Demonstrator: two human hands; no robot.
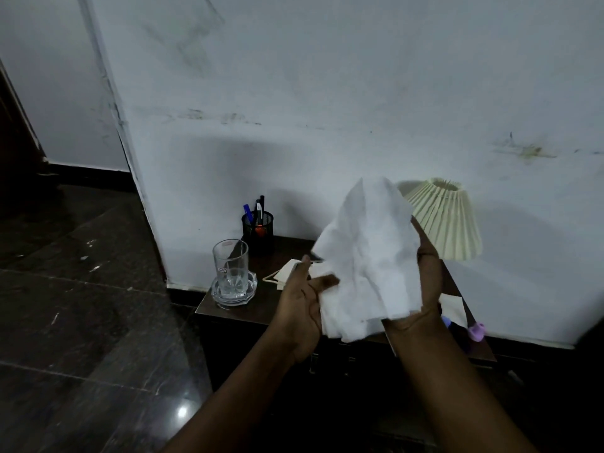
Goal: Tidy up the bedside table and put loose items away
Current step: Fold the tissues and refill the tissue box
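Task's thing: a crumpled white tissue [366,256] is held up in the air between both hands, above the middle-right of the bedside surface [228,310], not touching it.
Long axis: the tissue stands roughly upright, with its peak toward the wall and its loose lower edges hanging down between the wrists.
Left hand [302,305]: at the tissue's lower left corner, fingers straight, with the thumb laid over the edge and seemingly pinching it against the palm.
Right hand [421,289]: on the tissue's right side, palm turned inward and fingers running up behind the sheet. The thumb is hidden, so whether this hand grips or only props the tissue cannot be told.
Nearer hand: both are on it, and the right carries more of the bulk.
Key relation: the tissue is already clear of the surface, so the coming move is probably folding or balling it and carrying it off. No bin is in view.
Left of the hands: a glass mug [230,264] stands in a clear glass dish [233,295] near the corner.
Behind: a black mesh pen holder [258,228] stands against the wall.
Under the hands: beige papers [287,273], partly covered.
Right: a pleated lampshade [447,220] is just behind the tissue, and a small purple item [476,331] lies at the edge.
In the way: the lampshade, if the hands swing right.
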